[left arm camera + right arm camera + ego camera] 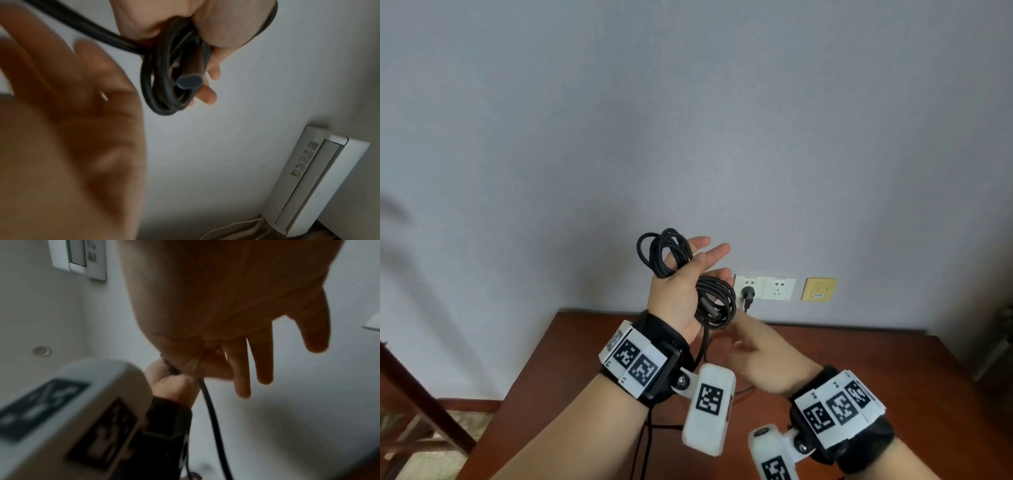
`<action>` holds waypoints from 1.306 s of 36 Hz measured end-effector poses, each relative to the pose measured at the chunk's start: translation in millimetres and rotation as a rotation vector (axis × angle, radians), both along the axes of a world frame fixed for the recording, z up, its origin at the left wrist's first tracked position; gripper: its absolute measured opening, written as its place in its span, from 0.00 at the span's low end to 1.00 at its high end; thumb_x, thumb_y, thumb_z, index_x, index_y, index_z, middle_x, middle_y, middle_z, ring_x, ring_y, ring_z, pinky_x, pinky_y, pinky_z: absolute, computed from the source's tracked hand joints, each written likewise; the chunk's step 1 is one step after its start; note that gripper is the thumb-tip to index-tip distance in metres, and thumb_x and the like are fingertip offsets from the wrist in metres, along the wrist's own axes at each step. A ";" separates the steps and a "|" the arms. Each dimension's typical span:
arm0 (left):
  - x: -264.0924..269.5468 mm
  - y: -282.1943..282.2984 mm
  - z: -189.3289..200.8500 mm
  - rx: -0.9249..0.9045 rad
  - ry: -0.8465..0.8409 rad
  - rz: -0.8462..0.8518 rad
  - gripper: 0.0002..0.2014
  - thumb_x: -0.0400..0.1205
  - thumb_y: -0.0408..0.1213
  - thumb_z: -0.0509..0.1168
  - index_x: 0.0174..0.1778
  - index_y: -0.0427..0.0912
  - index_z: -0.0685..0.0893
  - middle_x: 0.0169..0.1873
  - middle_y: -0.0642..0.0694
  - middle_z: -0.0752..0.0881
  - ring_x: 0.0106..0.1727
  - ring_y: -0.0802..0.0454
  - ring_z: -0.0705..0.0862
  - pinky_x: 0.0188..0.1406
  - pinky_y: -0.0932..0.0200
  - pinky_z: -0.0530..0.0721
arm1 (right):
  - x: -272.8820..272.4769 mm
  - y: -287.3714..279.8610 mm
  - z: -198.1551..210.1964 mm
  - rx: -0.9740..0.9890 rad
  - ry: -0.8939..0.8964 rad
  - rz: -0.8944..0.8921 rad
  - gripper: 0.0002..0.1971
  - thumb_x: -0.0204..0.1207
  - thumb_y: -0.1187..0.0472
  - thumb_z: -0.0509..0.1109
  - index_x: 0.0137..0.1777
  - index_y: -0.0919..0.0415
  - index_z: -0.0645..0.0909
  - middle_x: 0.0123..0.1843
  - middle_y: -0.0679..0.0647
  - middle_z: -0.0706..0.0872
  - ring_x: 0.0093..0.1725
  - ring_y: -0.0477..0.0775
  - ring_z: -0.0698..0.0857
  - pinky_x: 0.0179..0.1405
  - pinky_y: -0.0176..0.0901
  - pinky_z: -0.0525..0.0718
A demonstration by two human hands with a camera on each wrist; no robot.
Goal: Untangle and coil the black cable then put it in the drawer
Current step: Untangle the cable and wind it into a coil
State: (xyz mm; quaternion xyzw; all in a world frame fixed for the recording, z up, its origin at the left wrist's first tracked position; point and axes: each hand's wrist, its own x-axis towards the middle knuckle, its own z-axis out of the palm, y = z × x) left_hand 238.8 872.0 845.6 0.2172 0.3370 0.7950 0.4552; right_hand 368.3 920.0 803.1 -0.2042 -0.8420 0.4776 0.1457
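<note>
Our right hand (756, 356), low and right of centre, is blurred, fingers straight and loose, gripping nothing we can make out. Up-left of it our left hand (674, 294) wears the black cable (676, 251) wound round the palm, thumb clamping the loops, upper fingers straight. Coiling looks nearly done: one tail (705, 341) hangs toward the table (893, 377), and no drawer shows.

We count two hands, a left hand (674, 294) and a right hand (760, 356), one black cable (717, 294), two white sockets (756, 286) (779, 289), one yellow wall plate (820, 289), one plug (748, 295) and one wooden table (893, 377).
</note>
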 end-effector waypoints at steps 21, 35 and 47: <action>-32.0 -2.1 5.7 0.110 -0.118 0.038 0.14 0.87 0.33 0.54 0.40 0.47 0.81 0.14 0.54 0.66 0.15 0.57 0.67 0.21 0.64 0.75 | 12.7 43.0 4.9 0.078 0.244 -0.463 0.14 0.69 0.55 0.79 0.37 0.62 0.78 0.18 0.42 0.71 0.19 0.41 0.66 0.20 0.31 0.65; -39.2 3.2 -0.8 -0.228 0.342 0.196 0.05 0.83 0.33 0.64 0.45 0.44 0.84 0.21 0.49 0.72 0.18 0.53 0.76 0.23 0.59 0.78 | 32.0 43.0 26.2 0.680 0.150 -0.137 0.09 0.77 0.61 0.66 0.51 0.54 0.87 0.41 0.48 0.80 0.41 0.43 0.79 0.42 0.34 0.77; -5.7 -3.8 -18.7 -0.389 0.834 -0.185 0.41 0.71 0.75 0.54 0.35 0.34 0.86 0.25 0.42 0.86 0.29 0.47 0.85 0.34 0.56 0.82 | 12.2 17.3 37.5 0.678 0.249 -0.247 0.25 0.60 0.42 0.82 0.44 0.51 0.70 0.33 0.36 0.70 0.34 0.33 0.74 0.31 0.24 0.70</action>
